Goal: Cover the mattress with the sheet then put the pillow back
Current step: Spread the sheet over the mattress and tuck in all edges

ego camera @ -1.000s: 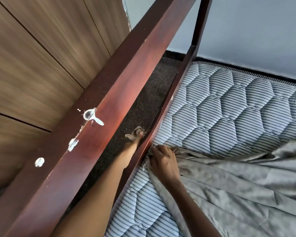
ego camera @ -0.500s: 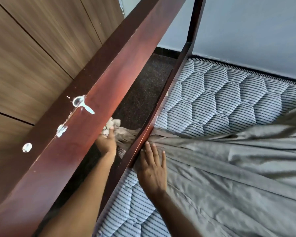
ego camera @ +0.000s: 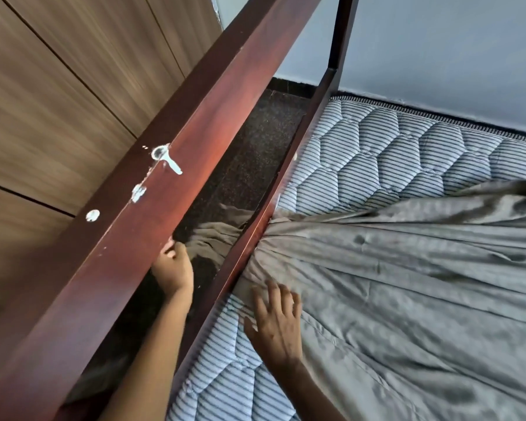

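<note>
The grey sheet (ego camera: 407,284) lies over the right part of the striped quilted mattress (ego camera: 377,153). Its edge is bunched into pleats where it passes under the lower bed rail (ego camera: 286,183). A tail of it hangs out on the floor side. My left hand (ego camera: 173,268) reaches down between the two rails and grips that tail; the upper rail hides its fingertips. With fingers spread, my right hand (ego camera: 275,323) presses flat on the sheet near the mattress edge. No pillow is in view.
A thick dark-red upper rail (ego camera: 164,192) crosses the view diagonally above my left arm. A wooden wardrobe (ego camera: 58,86) stands at the left, with a narrow strip of dark floor (ego camera: 255,141) between it and the bed. A bedpost (ego camera: 343,31) and blue wall close the far side.
My left hand has drawn back along the gap, pulling more sheet out under the rail. The sheet now covers more mattress. My right hand slid back along the edge, fingers spread wider.
</note>
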`<state>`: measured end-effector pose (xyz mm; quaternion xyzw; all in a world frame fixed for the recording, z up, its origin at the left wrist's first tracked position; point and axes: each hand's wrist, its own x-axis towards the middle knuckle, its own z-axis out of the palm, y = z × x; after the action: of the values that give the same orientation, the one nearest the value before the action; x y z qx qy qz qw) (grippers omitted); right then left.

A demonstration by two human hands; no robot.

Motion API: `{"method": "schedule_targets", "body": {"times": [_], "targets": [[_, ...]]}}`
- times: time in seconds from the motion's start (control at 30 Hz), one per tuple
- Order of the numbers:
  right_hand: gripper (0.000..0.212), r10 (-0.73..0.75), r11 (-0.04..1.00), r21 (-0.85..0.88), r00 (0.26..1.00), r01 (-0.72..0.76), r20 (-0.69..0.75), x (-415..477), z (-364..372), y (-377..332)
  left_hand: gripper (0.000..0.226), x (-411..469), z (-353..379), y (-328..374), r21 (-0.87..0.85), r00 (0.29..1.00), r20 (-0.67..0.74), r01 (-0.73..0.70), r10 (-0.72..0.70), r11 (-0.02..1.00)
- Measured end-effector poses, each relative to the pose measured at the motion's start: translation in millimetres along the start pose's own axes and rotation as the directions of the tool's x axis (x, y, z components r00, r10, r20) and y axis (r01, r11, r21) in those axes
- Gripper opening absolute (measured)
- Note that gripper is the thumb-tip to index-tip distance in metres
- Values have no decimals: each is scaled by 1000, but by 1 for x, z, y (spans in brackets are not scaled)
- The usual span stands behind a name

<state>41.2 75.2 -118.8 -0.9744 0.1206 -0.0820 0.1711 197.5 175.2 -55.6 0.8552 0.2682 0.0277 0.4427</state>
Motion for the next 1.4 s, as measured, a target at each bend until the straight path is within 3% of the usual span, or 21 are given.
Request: {"method": "schedule_targets", "body": {"times": [0.07,0.13,0.2,0.3,0.47,0.57,0.77,0.87,1.0,1.1,1.2,1.27,1.37,1.4], "targets": [[34,32,999,14,998,-32,-53,-15,-4,0,22,-44,-18,-9,-107,983,52,-170,177,980],[27,79,997,3,997,-79,-27,-27,-5,7,21,-89,-32,-27,-165,960,167,-198,225,966],[30,171,985,-11,985,-171,8,-36,-7,15,23,-122,-37,-47,-165,952,294,-34,82,986],[23,305,948,101,952,-302,-12,-41,-18,24,23,-139,-34,-68,-137,904,409,197,-126,971],[32,528,838,141,849,-526,31,-34,-34,25,22,-134,-18,-60,-46,795,588,215,-148,975],[19,478,861,140,872,-489,103,-34,-32,25,28,-128,-7,-53,49,771,625,115,-120,992],[39,209,974,85,978,-210,14,-50,-37,3,10,-114,7,-50,94,796,584,129,-160,987],[41,109,987,111,992,-115,60,-57,-40,-17,26,-104,15,-50,97,829,515,197,-218,976],[48,70,985,131,959,-109,275,-63,-39,-38,30,-95,11,-56,77,860,409,300,-304,951],[66,64,973,166,873,-162,483,-76,-42,-33,37,-102,1,-66,125,886,295,335,-358,934],[76,60,955,183,758,-233,650,-98,-48,-30,36,-114,-13,-76,39,883,215,419,-417,907],[79,55,966,160,768,-201,638,-112,-47,-29,34,-118,-23,-80,-2,880,179,448,-441,894],[70,82,973,144,856,-179,511,-141,-40,-22,33,-118,-39,-93,-85,861,164,498,-481,863],[64,78,978,120,827,-173,557,-150,-41,-18,33,-117,-43,-98,-108,850,171,519,-499,848]]}}
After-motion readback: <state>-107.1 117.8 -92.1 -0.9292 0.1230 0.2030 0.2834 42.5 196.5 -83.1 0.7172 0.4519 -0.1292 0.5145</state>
